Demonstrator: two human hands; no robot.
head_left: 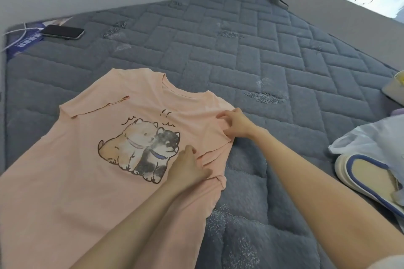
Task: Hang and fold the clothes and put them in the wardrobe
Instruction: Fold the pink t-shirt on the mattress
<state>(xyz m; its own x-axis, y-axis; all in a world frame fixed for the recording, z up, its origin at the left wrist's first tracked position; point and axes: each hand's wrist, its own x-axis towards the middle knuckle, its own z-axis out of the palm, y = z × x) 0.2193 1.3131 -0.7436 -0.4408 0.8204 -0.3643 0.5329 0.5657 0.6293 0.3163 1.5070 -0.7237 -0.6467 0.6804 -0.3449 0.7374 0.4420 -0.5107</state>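
The right hand (236, 124) lies at the far side edge of a peach short-sleeved T-shirt printed with two cartoon dogs (91, 159), its fingers curled and its thumb drawn in, pinching the cloth just below the shoulder where the sleeve meets the body. The left hand (188, 168) is nearer the person, just beside the dark dog of the print. It is seen from the back with its fingers bent down into the fabric, and small folds are gathered against it, so it grips the folded-in sleeve. Both bare forearms reach in from the lower edge of the view, the left one crossing over the lower part of the shirt.

The T-shirt lies front up and mostly flat on a grey quilted mattress (273, 54), neck hole toward the far wall, its other sleeve turned inward over the chest.

Near the mattress's far left corner a black smartphone (62, 31) lies face up, with a white cable (16, 32) beside it and a blue printed label (24, 40) under both. At the right edge a white plastic bag (371, 135) rests on the mattress, and just in front of it lies a cream slipper with a blue rim (369, 179).
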